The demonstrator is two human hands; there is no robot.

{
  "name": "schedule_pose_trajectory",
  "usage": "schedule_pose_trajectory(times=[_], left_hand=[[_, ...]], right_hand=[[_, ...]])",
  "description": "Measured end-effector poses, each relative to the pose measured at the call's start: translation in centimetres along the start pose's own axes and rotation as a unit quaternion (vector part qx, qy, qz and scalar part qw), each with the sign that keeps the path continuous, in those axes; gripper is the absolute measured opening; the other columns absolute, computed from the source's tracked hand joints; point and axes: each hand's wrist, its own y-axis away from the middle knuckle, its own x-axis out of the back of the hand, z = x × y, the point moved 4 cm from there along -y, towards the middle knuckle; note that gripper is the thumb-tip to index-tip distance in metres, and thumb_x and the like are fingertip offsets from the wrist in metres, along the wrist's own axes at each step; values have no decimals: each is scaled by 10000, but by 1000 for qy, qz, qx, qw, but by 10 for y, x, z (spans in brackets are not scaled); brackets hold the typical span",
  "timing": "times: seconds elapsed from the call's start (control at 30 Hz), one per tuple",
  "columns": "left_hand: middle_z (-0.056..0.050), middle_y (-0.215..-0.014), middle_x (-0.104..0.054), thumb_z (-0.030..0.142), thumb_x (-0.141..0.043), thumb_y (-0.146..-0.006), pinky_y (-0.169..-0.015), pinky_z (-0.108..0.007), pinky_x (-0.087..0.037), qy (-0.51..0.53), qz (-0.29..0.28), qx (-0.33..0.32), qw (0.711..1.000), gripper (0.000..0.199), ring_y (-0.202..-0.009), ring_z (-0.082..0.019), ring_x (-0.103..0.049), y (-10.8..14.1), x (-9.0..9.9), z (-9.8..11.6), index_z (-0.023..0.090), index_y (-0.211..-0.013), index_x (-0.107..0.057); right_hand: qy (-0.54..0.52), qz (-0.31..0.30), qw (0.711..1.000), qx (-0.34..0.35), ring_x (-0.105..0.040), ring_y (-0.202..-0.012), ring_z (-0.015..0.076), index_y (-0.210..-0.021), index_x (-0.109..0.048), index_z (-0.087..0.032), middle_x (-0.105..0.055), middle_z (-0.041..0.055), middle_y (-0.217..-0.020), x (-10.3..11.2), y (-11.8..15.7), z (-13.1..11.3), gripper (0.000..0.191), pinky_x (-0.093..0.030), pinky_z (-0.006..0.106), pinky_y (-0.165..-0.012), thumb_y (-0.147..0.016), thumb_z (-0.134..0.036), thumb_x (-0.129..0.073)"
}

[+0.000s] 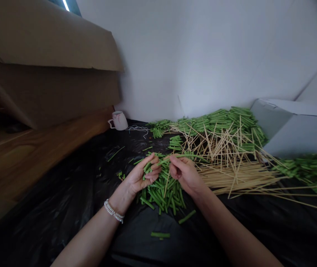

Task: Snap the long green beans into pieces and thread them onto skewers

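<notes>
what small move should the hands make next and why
Perhaps lay the green stalk at the right hand alongside the cut pieces in the left hand: the hands are close, and the small bundle beyond shows pieces lined up side by side.

wht mug [121, 121] nr cardbd box [55, 83] | wht cord [138, 128] beside | wht box [300, 133] far R | wht wall [203, 55]
</notes>
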Motion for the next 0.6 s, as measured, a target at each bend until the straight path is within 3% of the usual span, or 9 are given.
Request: schedule_pose_trajectory(times=[0.1, 0.33, 0.6], left_hand=[[55, -542, -394, 250, -587, -917, -335, -95, -240, -3, -9, -16, 1000, 294, -391, -23, -340, 2, -2, 3, 145, -672, -462], [70, -539, -427, 353, -750, -790, -366, -101, -227, -151, 33, -51, 987, 301, -389, -2, -269, -2, 7, -3, 132, -755, -549], [66, -520, -420, 397, -795, -721, -390, -133, -243, -256, 13, -7, 966, 327, -415, -21, -304, 4, 7, -7, 124, -787, -629]], right_hand=[[-48, 2, 999, -4, -331, -382, 46, -477, -518, -173, -421, -59, -400, 4, -3, -5, 452, -220, 215, -398, -720, -475, -751], [54, -12, 998, -6, -373, -377, 57, -673, -638, -174, -494, -68, -424, -4, 1, 0, 307, -259, 203, -389, -691, -452, -768], [80, -33, 996, -7, -416, -401, 60, -771, -691, -173, -525, -67, -465, -6, 1, 5, 254, -291, 189, -390, -679, -390, -785]])
